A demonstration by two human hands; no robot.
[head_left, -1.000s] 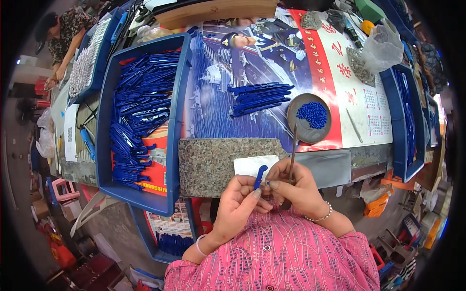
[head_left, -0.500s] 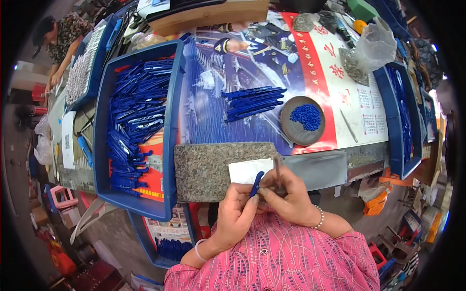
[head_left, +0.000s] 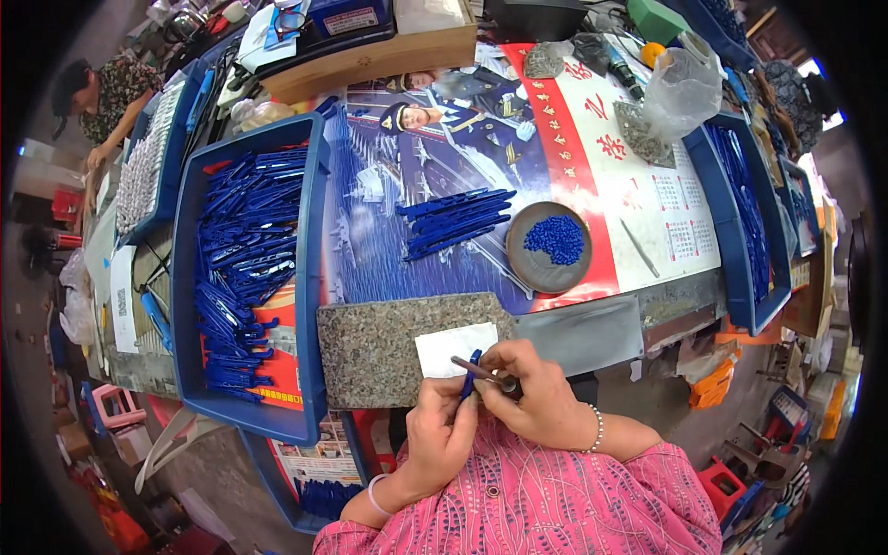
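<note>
– Moved since the earlier frame: brown rod, from upright to slanting across the blue piece. Whole scene sits lower and further left too; probably head tilt.

– Hands?

– Left hand pinches the blue piece between thumb and fingers, lower centre of frame, by the white paper on the stone slab. Right hand grips the rod, fingers curled round it. Rod crosses in front of the piece; can't tell if they touch.

– How far along?

– Held piece looks mid-work, my call. Loose stack of blue strips mid-frame, many more in the blue tray at left.

– Which ones are done?

– Can't tell, stack or tray. Plenty of blue beads left in the round dish, right of centre. Bead in the held piece? Too small to see.
</note>
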